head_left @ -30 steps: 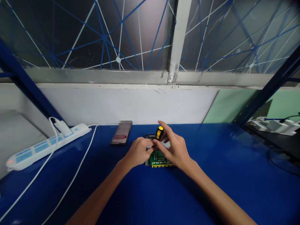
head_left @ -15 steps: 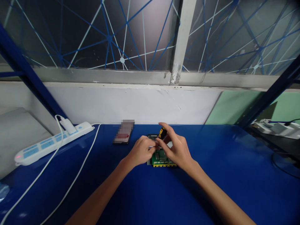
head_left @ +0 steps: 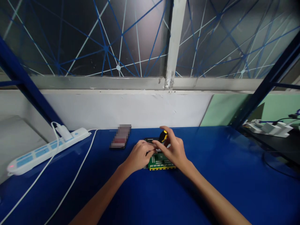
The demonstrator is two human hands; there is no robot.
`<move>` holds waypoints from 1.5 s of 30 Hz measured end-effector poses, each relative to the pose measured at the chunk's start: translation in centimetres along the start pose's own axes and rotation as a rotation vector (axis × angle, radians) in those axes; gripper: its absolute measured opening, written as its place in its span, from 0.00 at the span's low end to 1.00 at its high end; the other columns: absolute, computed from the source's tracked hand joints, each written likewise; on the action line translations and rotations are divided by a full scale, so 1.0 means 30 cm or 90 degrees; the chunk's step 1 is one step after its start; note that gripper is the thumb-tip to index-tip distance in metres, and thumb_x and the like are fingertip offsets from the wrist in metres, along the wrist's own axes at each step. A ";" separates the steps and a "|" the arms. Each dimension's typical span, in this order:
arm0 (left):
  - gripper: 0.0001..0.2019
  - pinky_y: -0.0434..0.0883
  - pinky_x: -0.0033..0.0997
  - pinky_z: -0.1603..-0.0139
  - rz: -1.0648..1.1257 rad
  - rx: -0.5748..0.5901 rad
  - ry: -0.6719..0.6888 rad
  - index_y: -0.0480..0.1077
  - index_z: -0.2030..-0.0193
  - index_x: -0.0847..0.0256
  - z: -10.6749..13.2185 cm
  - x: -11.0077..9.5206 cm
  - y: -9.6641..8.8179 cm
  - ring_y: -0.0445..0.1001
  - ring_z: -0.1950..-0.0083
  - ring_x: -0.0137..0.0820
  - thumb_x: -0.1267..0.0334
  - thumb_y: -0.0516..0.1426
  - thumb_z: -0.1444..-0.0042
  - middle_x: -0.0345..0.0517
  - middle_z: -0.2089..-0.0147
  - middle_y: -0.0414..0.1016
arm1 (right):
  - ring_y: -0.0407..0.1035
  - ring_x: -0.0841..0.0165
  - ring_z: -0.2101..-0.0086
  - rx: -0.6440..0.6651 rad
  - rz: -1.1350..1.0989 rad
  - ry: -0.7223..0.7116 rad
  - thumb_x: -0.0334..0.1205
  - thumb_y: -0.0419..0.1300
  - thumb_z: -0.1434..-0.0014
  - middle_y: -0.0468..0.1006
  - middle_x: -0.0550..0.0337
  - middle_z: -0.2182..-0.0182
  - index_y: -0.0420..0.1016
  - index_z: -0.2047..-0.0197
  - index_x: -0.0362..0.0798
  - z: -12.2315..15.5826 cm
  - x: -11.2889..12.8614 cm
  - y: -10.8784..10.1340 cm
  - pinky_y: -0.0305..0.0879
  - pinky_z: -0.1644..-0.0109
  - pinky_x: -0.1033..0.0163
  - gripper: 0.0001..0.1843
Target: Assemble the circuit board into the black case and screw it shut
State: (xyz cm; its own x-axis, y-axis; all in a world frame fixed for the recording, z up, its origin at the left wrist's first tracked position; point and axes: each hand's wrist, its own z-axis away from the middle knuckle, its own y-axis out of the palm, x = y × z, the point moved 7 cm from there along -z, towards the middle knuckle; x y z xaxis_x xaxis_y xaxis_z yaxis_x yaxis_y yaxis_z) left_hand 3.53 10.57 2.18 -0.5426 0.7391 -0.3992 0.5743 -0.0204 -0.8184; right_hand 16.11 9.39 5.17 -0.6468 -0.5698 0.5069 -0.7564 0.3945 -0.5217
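A green circuit board [head_left: 161, 163] with a row of yellow parts along its near edge lies on the blue table, partly covered by my hands. In my right hand [head_left: 175, 151] is a short screwdriver with a black and yellow handle [head_left: 163, 135], tilted above the board. Its shaft and tip are hidden. My left hand [head_left: 139, 155] rests at the board's left side, thumb and fingers pinched together by the right fingertips. What they pinch, if anything, is too small to make out. A dark edge shows behind the board.
A phone-like dark slab [head_left: 120, 137], partly blurred out, lies left of the board. Farther left, a white power strip [head_left: 49, 150] has a plug in it, and white cables [head_left: 81, 172] run over the blue table [head_left: 150, 200]. White adapters [head_left: 276, 128] sit at far right.
The view has shifted slightly, the window and wall now sitting lower. Both hands stay together over the board, and the screwdriver handle has tilted a little more to the right.
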 end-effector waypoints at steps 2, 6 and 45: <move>0.10 0.66 0.40 0.49 0.004 -0.010 0.011 0.77 0.62 0.58 0.001 0.004 -0.004 0.77 0.54 0.36 0.67 0.53 0.37 0.44 0.60 0.81 | 0.68 0.70 0.80 -0.022 -0.022 0.029 0.50 0.60 0.40 0.71 0.67 0.80 0.62 0.41 0.49 -0.006 -0.022 -0.021 0.63 0.73 0.65 0.27; 0.10 0.67 0.40 0.50 -0.023 -0.037 -0.012 0.77 0.54 0.56 0.002 0.031 -0.049 0.76 0.52 0.36 0.62 0.55 0.37 0.44 0.55 0.81 | 0.64 0.71 0.82 -0.093 -0.066 0.128 0.51 0.61 0.42 0.65 0.71 0.83 0.60 0.39 0.48 -0.022 -0.103 -0.099 0.62 0.75 0.65 0.31; 0.12 0.65 0.27 0.67 -0.206 0.092 -0.059 0.78 0.66 0.58 0.024 0.061 0.015 0.75 0.65 0.30 0.67 0.53 0.38 0.41 0.64 0.76 | 0.75 0.57 0.67 0.335 0.367 0.253 0.59 0.52 0.38 0.80 0.52 0.68 0.62 0.40 0.50 0.099 -0.543 -0.153 0.54 0.72 0.64 0.30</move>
State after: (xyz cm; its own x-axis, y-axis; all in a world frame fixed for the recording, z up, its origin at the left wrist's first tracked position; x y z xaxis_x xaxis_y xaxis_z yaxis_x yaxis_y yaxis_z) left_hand 2.35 11.43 0.78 -0.7394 0.6584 -0.1406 0.2745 0.1042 -0.9559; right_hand 30.40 14.72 -2.74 -0.9749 -0.0526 0.2166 -0.2210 0.1042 -0.9697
